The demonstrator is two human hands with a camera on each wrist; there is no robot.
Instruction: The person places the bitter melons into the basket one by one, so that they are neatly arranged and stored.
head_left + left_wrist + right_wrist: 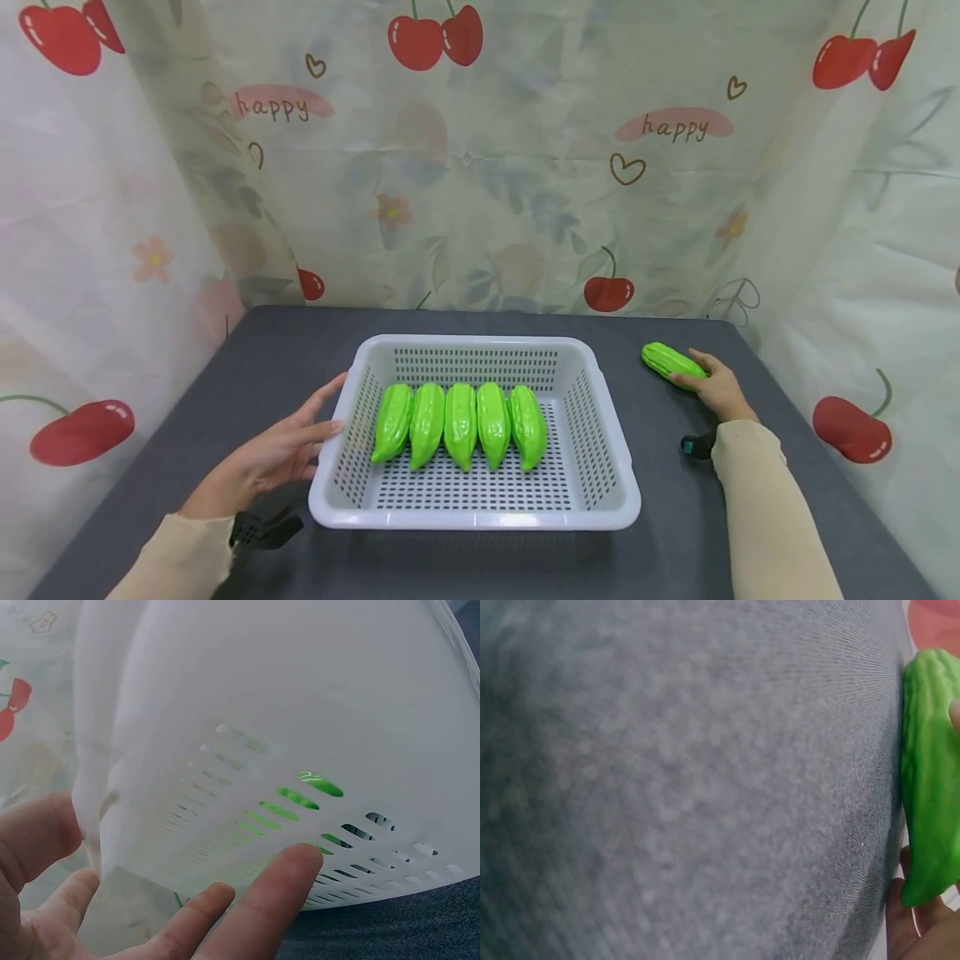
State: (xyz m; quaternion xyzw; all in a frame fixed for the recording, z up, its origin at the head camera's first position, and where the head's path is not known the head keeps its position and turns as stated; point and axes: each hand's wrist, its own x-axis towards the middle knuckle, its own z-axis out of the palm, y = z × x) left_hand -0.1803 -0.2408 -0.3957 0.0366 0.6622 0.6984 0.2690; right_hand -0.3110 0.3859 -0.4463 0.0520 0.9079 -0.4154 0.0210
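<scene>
A white plastic basket with slotted walls sits on the dark table. Several glossy green bitter melons lie side by side in it, pointed ends toward me. My left hand is at the basket's left side, fairly straight fingers against its rim and wall; the left wrist view shows the fingers spread along the slotted wall. To the right of the basket, my right hand grips another bitter melon near the table's far right, thumb on the near side and fingers on the far side. Its ridged skin fills the right edge of the right wrist view.
A dark cloth covers the table. Pale curtains printed with cherries, hearts and flowers hang behind it and along both sides. Dark bands with small devices are on both wrists.
</scene>
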